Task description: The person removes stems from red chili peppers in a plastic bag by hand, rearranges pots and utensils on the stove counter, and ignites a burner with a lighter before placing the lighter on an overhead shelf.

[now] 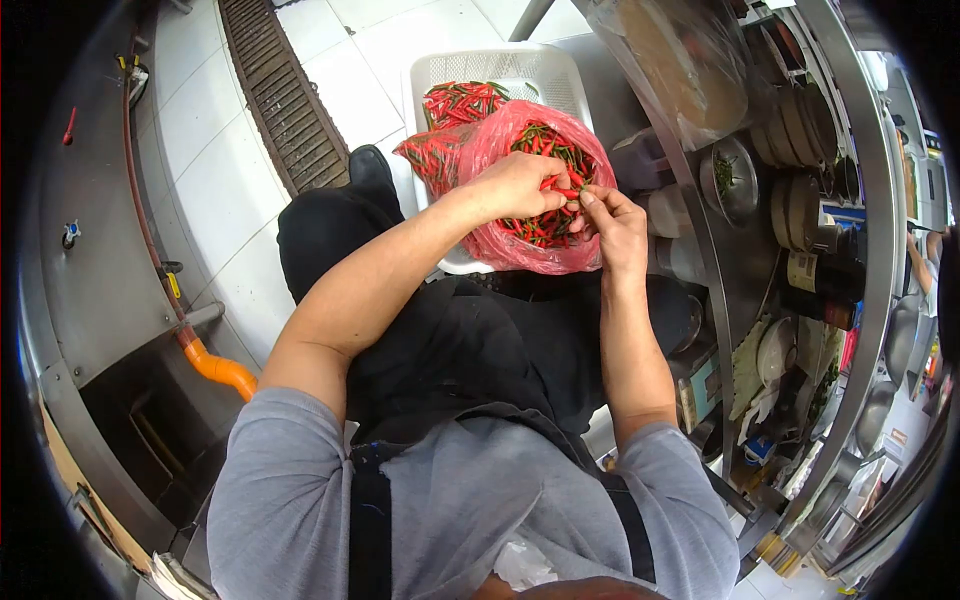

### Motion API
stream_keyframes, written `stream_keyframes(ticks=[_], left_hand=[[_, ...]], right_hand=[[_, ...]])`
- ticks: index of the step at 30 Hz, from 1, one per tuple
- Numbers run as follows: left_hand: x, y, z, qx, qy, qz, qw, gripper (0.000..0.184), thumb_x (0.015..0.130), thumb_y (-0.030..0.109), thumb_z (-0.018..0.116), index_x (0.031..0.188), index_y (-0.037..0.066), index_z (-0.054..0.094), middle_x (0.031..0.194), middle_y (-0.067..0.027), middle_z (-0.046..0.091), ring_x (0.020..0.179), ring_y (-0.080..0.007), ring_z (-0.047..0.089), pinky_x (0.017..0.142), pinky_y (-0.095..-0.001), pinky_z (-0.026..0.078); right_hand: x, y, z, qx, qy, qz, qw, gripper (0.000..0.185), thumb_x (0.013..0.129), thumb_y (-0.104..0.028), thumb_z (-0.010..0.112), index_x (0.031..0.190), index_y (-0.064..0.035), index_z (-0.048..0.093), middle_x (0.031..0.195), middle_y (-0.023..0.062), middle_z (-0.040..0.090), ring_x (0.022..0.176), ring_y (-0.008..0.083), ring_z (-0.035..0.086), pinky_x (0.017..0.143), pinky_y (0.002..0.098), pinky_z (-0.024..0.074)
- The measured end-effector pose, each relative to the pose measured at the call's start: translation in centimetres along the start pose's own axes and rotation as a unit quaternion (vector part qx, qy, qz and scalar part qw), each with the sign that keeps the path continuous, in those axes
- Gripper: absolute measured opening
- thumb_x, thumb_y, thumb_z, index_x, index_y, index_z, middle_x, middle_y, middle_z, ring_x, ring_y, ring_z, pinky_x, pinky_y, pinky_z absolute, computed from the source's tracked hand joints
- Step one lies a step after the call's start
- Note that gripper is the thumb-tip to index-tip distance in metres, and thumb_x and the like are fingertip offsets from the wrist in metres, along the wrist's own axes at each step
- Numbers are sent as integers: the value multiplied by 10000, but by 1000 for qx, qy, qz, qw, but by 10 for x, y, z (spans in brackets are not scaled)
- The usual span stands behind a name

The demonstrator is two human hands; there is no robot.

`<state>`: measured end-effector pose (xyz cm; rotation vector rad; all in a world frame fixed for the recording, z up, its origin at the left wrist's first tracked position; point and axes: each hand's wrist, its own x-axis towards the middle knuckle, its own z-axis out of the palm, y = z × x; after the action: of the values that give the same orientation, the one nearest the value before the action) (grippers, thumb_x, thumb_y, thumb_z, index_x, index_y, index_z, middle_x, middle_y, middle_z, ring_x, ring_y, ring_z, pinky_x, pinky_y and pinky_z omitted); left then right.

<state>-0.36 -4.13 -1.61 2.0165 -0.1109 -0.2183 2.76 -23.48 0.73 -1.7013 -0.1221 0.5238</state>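
A pink plastic bag (483, 148) full of red chilies with green stems (545, 233) lies open in a white perforated basket (455, 66). Over the bag's mouth, my left hand (522, 187) is closed on a red chili (568, 193). My right hand (612, 222) meets it from the right, its thumb and finger pinched at the stem end of the same chili. More red chilies (462, 104) lie in the basket beyond the bag, at its upper left.
A floor drain grate (285, 92) runs along the white tiles at left. Metal shelving with bowls (733, 180) and stacked pans stands close on the right. An orange pipe (220, 369) is at lower left. Part of another person shows at far right.
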Motion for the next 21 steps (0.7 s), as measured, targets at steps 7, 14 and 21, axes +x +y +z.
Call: stream_keyframes(ticks=[7, 14, 21], left_hand=[[1, -3, -13, -7, 7, 4, 1000, 221, 849, 278, 703, 961, 90, 667, 858, -136, 686, 837, -231, 661, 765, -361, 501], [12, -12, -1, -278, -10, -24, 960, 234, 933, 295, 633, 934, 61, 643, 681, -36, 616, 510, -94, 525, 455, -235, 365], [6, 8, -5, -566, -67, -109, 815, 161, 949, 215, 614, 1001, 64, 596, 728, 14, 556, 488, -22, 437, 409, -175, 311]], right_hand=[[-1, -5, 2, -153, -38, -20, 987, 199, 929, -114, 605, 1027, 53, 648, 817, 78, 703, 588, 82, 611, 497, 213, 435], [-3, 2, 2, 76, -20, 6, 997, 172, 937, -111, 602, 1017, 36, 642, 776, 87, 688, 560, 99, 598, 494, 216, 437], [-4, 0, 7, 137, -11, -50, 989, 154, 925, -87, 619, 1015, 35, 647, 793, 106, 689, 562, 115, 595, 498, 219, 448]])
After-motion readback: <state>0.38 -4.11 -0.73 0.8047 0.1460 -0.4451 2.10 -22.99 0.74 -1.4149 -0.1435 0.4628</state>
